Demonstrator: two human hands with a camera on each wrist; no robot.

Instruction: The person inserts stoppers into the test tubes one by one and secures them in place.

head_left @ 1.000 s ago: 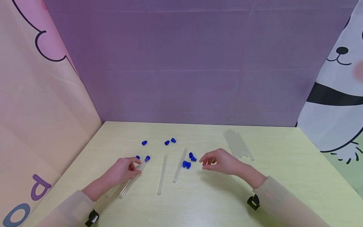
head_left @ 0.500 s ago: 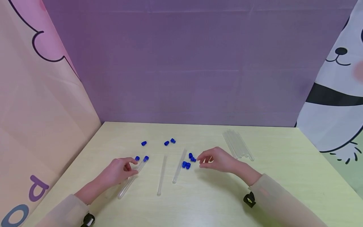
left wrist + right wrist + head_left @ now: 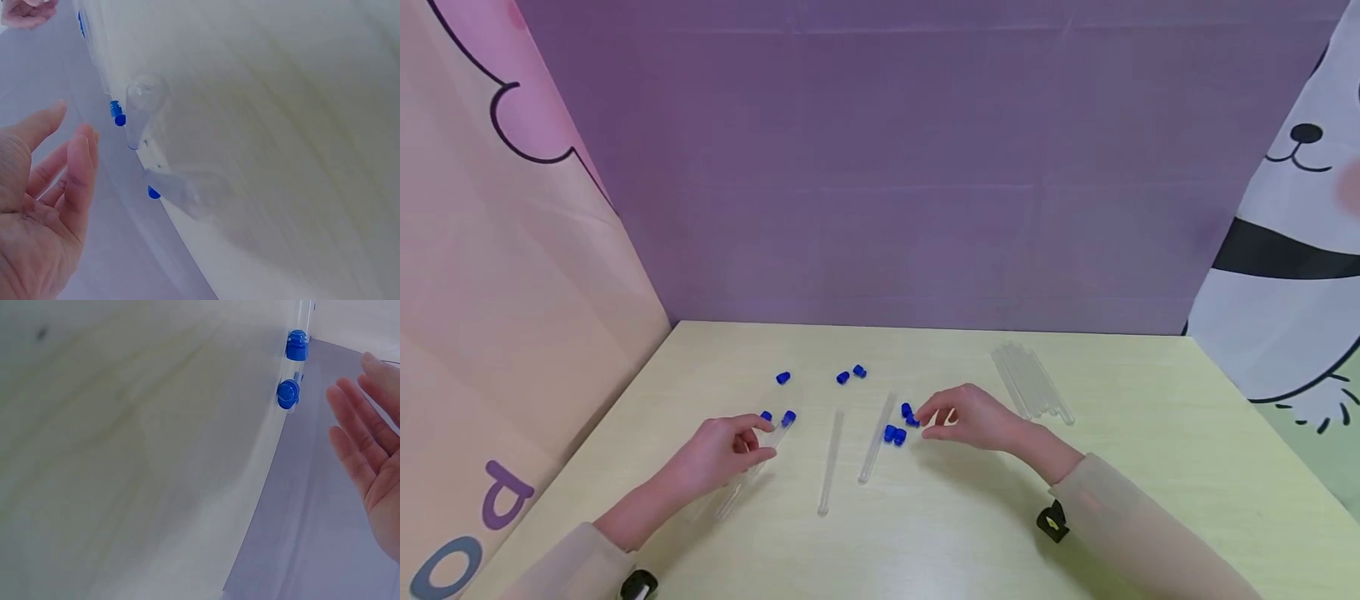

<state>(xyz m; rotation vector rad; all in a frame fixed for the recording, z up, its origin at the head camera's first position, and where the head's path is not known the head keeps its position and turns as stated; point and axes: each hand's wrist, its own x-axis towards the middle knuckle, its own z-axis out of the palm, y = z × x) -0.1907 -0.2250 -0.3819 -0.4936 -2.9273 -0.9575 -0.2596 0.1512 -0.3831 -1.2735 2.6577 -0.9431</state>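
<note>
My left hand [image 3: 718, 454] hovers over clear test tubes with blue caps at the left. Its thumb and fingers are apart with nothing between them, as the left wrist view also shows. One blue cap [image 3: 788, 418] tops a clear test tube [image 3: 730, 498] partly hidden by that hand; a second blue cap [image 3: 766, 416] peeks out beside the fingers. My right hand [image 3: 973, 418] is beside several loose blue caps [image 3: 894, 435], fingertips close to the nearest one. No cap shows between its fingers; in the right wrist view they are spread from the thumb.
Two uncapped test tubes [image 3: 831, 467] [image 3: 877, 442] lie mid-table. Farther back are a single blue cap [image 3: 783, 377] and a pair of blue caps [image 3: 843, 377]. A row of clear tubes [image 3: 1030, 379] lies back right. A purple backdrop [image 3: 925, 167] rises behind the table.
My right hand has moved a little left and away from me, nearer the loose caps. The left hand has stayed almost in place above the capped tubes.
</note>
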